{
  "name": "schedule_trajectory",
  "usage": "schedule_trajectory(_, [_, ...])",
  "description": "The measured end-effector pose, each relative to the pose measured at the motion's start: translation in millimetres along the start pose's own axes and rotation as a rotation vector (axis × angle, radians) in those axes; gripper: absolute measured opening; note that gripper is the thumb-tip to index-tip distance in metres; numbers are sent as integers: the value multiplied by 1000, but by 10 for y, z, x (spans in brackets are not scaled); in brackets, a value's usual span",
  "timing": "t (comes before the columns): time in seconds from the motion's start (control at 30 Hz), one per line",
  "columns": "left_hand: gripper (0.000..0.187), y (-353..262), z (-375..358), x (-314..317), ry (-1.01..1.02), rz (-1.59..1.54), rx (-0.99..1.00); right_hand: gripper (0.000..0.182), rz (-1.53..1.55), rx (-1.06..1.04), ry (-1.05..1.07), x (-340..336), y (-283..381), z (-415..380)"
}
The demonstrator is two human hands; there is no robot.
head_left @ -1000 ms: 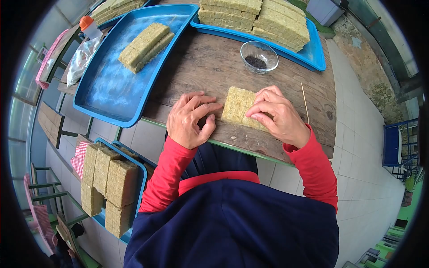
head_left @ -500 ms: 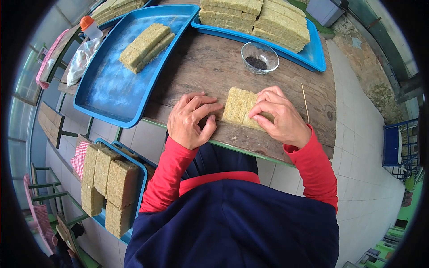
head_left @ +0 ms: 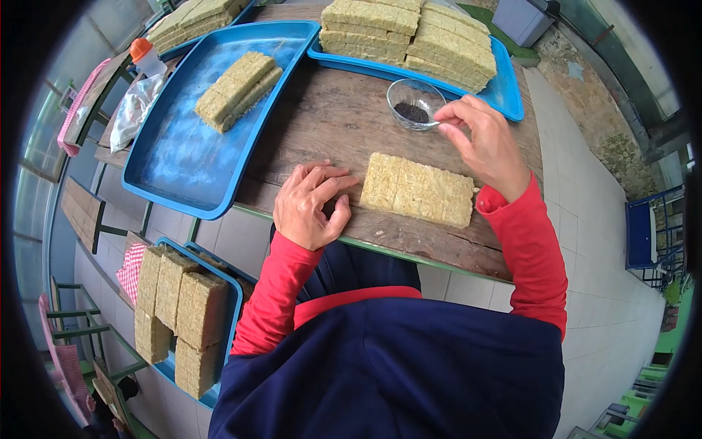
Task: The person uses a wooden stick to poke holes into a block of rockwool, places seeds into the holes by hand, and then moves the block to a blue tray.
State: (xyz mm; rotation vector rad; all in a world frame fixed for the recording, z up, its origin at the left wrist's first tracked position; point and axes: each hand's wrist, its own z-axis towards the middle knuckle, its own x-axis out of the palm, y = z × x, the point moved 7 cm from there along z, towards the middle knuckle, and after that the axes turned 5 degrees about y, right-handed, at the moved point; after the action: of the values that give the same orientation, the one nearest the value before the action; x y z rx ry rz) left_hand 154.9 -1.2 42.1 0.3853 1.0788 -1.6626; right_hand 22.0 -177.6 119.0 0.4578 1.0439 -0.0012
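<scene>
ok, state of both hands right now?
Left hand: open, fingers loosely bent, resting on the table, nothing seen in it.
Right hand: thumb and fingers close together at the glass bowl; grip or contents can't be told.

Bright, diffuse daylight; strong fisheye curvature, black corners.

Bare planks of a wooden table offer passage at center, between a blue tray upper left and a glass bowl upper right, its rim beside the right hand.
</scene>
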Motion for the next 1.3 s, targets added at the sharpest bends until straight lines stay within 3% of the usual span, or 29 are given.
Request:
schedule_trajectory(0.07, [31,-2,0,2,2,9,5,6,-83,117,101,86,-144,160])
schedule_trajectory(0.13, [32,-16,-9,-3,-16,12,26,7,-197,45,104,175,-230,333])
schedule_trajectory(0.2, [33,-44,-26,-5,-33,18,52,8,-351,192,373,417,-374,486])
schedule_trajectory(0.3, [36,-222,-92,12,-87,-30,165,11,-426,220,511,653,-477,669])
schedule_trajectory(0.43, [29,-426,-138,42,-51,-25,266,18,-520,258,571,857,-563,790])
schedule_trajectory(0.53, [30,-493,-92,66,-30,-37,345,7,-532,213,452,812,-590,804])
schedule_trajectory(0.67, [30,-520,-62,170,12,-19,383,7,-502,227,343,633,-487,673])
schedule_trajectory(0.8, [31,-487,-61,188,18,18,338,8,-299,-38,30,251,-64,262])
schedule_trajectory(0.97, [33,-495,-51,215,35,38,333,6,103,-88,201,221,175,-325])
schedule_trajectory(1.13, [35,-511,-39,247,70,80,309,7,169,-156,161,327,201,-549])
schedule_trajectory(1.3, [39,-447,-40,247,78,35,211,7,40,-173,114,408,219,-589])
